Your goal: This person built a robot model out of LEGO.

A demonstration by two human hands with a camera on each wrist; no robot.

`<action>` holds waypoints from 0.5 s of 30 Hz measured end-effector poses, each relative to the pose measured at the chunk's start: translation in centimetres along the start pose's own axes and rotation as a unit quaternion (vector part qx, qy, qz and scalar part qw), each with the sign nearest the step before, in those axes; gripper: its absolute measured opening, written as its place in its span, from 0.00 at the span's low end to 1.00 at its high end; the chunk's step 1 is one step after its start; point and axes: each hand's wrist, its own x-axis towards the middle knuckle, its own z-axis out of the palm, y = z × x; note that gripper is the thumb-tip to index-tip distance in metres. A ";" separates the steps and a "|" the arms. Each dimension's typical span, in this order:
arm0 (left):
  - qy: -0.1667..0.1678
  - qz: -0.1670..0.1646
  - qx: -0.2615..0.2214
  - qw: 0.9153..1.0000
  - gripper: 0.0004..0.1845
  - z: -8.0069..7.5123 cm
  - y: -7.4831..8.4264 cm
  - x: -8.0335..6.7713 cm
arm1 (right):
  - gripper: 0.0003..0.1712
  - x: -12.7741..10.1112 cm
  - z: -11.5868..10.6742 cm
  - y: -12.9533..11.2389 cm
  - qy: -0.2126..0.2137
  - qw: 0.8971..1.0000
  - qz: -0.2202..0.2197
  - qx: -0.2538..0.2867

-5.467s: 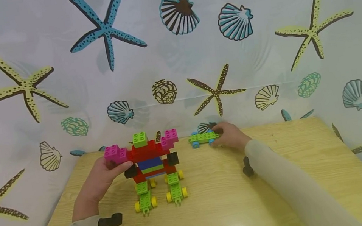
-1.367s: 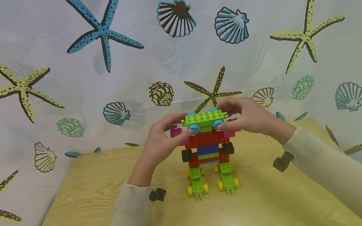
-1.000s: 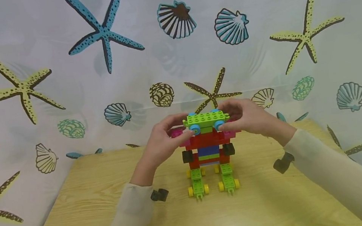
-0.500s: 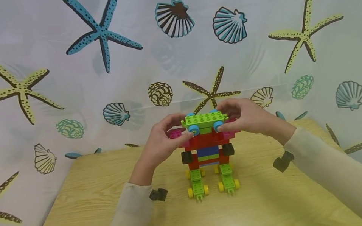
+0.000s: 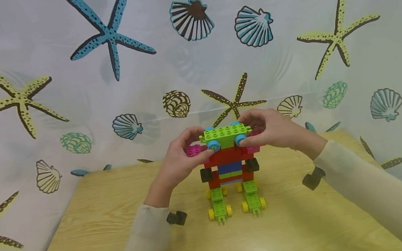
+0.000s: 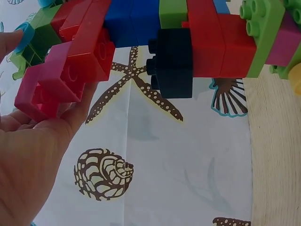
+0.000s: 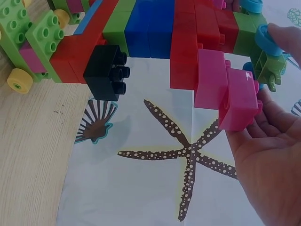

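Note:
A toy brick figure (image 5: 226,156) stands on the table, with red, blue, lime and black bricks and two lime feet on yellow wheels. On its top lies a lime wheeled base (image 5: 226,131) with blue wheels, studs facing up. My left hand (image 5: 179,158) holds the base's left end, its thumb at the front blue wheel (image 5: 213,145). At the other end my right hand (image 5: 278,130) grips it likewise. Pink bricks (image 6: 51,84) forming one arm lie against the left palm; in the right wrist view, pink bricks (image 7: 230,94) sit beside the right fingers.
The wooden table (image 5: 112,205) carries the figure near its back. Behind hangs a white curtain (image 5: 162,62) printed with starfish and shells. Dark wrist mounts (image 5: 176,218) show at both sleeves.
Since the oldest frame, the figure has shifted right and the wheeled base has gone from the table to its top; my left hand has left the figure's side for the base. Lately, barely any movement.

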 end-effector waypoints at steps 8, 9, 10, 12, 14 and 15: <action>0.010 -0.018 0.048 0.999 0.35 -0.2 -0.6 -0.7 | 0.38 -0.6 -0.2 0.2 -0.002 1.000 -0.004 0.013; 0.009 -0.023 0.054 0.998 0.36 -0.2 -0.8 -1.0 | 0.39 -0.8 -0.2 0.4 0.001 1.000 -0.002 0.011; 0.008 -0.028 0.060 0.998 0.37 -0.2 -1.2 -1.3 | 0.40 -1.2 -0.3 0.5 0.005 1.000 0.001 0.010; 0.008 -0.033 0.070 0.997 0.37 -0.4 -2.0 -1.9 | 0.43 -2.0 -0.3 0.9 0.015 1.000 0.007 0.011; 0.011 -0.040 0.087 0.995 0.36 -0.7 -2.9 -2.6 | 0.44 -2.8 -0.3 1.6 0.024 1.000 0.012 0.017; 0.012 -0.041 0.098 0.994 0.35 -0.9 -3.4 -3.0 | 0.44 -3.1 -0.2 2.1 0.030 0.999 0.017 0.018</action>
